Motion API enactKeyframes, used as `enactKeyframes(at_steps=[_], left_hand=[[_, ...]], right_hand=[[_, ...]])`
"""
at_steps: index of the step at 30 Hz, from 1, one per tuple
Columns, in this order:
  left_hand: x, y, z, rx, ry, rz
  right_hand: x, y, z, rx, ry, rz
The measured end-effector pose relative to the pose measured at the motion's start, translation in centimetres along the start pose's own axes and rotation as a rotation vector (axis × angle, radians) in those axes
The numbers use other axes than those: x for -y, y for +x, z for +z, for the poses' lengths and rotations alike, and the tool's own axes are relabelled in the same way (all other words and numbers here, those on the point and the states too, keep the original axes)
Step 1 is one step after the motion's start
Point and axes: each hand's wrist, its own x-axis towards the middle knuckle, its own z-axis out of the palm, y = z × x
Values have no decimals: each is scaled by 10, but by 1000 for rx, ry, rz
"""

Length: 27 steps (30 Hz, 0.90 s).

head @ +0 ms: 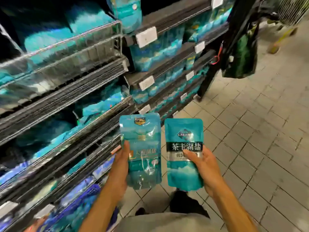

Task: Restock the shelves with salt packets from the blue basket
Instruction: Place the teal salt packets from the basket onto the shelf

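Note:
My left hand (pixel 119 166) grips a glossy teal salt packet (pixel 142 148) upright, thumb on its front. Beside it, my right hand (pixel 203 168) holds a second teal salt packet (pixel 184 174) with a black band of white characters, thumb pressed on the band. Both packets hover above the floor, just right of the lower shelves (pixel 70 148). The shelves on the left hold several teal packets (pixel 147 56). A blue basket (pixel 93 190) shows partly at the lower left, behind my left forearm.
Dark shelf edges with white price tags (pixel 146 36) run diagonally from lower left to upper right. A wire rack (pixel 66 46) sits at the upper left. A dark green bag (pixel 242 52) hangs from the shelf end. Grey tiled floor (pixel 259 131) spreads to the right.

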Motion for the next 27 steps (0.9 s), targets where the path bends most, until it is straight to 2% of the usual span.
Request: enactKeyframes(at_steps=[6,12,21,27], left_hand=[[-5,43,119,64,36,27],[-40,71,210,48,42,122],[-113,127,286,121,16,281],[-193,167,320,135,9,476]], right_hand=[[51,64,-90,-29,-20,-50],[112,126,-138,30,0,-91],[195,237,-136,88,32,-195],[267,314,-105,179,5,-331]])
